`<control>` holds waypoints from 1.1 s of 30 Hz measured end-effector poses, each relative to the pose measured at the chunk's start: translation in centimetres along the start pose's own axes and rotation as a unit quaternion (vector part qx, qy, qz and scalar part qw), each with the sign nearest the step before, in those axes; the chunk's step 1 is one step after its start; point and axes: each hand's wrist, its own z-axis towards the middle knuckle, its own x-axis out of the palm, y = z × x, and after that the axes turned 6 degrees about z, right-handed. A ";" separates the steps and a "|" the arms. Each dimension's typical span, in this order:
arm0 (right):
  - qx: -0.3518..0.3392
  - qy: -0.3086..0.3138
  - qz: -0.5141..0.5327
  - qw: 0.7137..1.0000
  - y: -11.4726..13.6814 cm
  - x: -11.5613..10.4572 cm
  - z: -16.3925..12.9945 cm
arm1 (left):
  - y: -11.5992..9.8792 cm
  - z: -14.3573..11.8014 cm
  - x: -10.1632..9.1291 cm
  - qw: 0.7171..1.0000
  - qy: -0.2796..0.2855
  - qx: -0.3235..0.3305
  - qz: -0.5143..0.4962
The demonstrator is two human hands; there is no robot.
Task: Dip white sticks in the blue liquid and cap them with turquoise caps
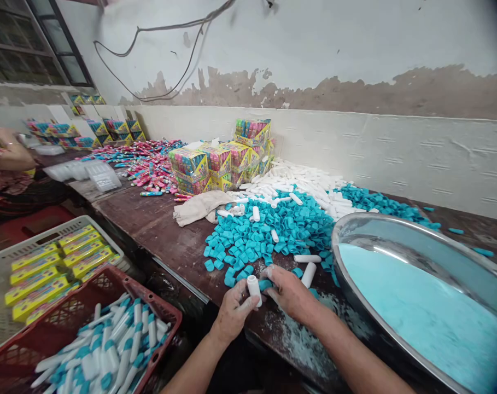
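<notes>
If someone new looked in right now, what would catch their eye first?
Probably the big metal basin of pale turquoise powder on the right. Next, the heap of turquoise caps mid-table, with loose white tubes piled behind it. In front of that heap, the left hand holds one white tube, the right hand close beside it.

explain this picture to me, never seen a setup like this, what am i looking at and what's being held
There is no machine here: these are a person's bare hands, in one picture from a camera worn on the head. The left hand holds a white tube; the right hand is at a blue cap, its grip unclear. On the table lie loose caps, more tubes and boxes, beside a metal bowl of pale blue powder.
</notes>
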 end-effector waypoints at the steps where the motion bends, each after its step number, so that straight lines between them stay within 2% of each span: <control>1: 0.008 -0.013 0.042 0.999 0.1 0.1 -0.4 | 0.0 -0.1 0.1 1.000 0.005 -0.001 -0.011; 5: 0.043 -0.069 0.141 0.987 0.3 0.5 -1.6 | -0.4 -0.4 0.5 0.998 0.028 -0.013 -0.048; 10: 0.023 -0.099 0.129 0.986 0.9 0.3 -2.7 | -0.9 -0.8 0.8 0.997 0.047 -0.007 -0.056; 15: 0.048 -0.084 0.076 0.992 1.5 0.1 -3.0 | -1.0 -1.1 0.9 0.997 0.059 -0.002 -0.042; 21: 0.060 -0.085 0.107 0.989 1.0 0.0 -3.3 | -1.3 -1.4 0.7 0.997 0.071 -0.004 -0.039; 25: 0.109 -0.103 0.191 0.970 -0.1 -0.9 -4.3 | -1.6 -1.3 0.2 0.989 0.142 -0.021 -0.020; 27: 0.097 -0.100 0.212 0.967 -0.1 -1.5 -4.8 | -1.6 -1.2 0.1 0.982 0.184 -0.034 -0.020; 30: 0.063 -0.080 0.190 0.976 0.4 -2.3 -5.4 | -1.5 -1.1 0.2 0.972 0.227 -0.062 -0.017; 33: 0.058 -0.056 0.180 0.980 0.8 -2.6 -5.7 | -1.5 -0.9 0.3 0.959 0.264 -0.103 0.000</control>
